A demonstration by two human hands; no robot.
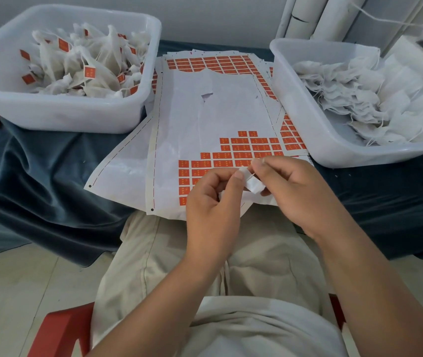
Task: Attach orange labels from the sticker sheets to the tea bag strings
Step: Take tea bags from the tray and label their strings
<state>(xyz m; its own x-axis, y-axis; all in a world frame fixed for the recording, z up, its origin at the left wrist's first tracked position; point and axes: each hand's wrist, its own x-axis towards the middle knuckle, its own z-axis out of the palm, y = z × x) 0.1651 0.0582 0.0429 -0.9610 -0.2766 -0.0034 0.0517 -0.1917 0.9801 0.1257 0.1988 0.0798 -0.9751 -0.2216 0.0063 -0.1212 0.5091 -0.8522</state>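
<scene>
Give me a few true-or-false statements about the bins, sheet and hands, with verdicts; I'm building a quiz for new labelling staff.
1. The left bin holds bags carrying orange labels. True.
2. The right bin holds labelled bags. False: its plain bags show no orange.
3. The left hand and right hand both pinch one small white bag. True.
4. The top sheet is full. False: its middle is bare; stickers remain mainly at the near and far ends.
</scene>
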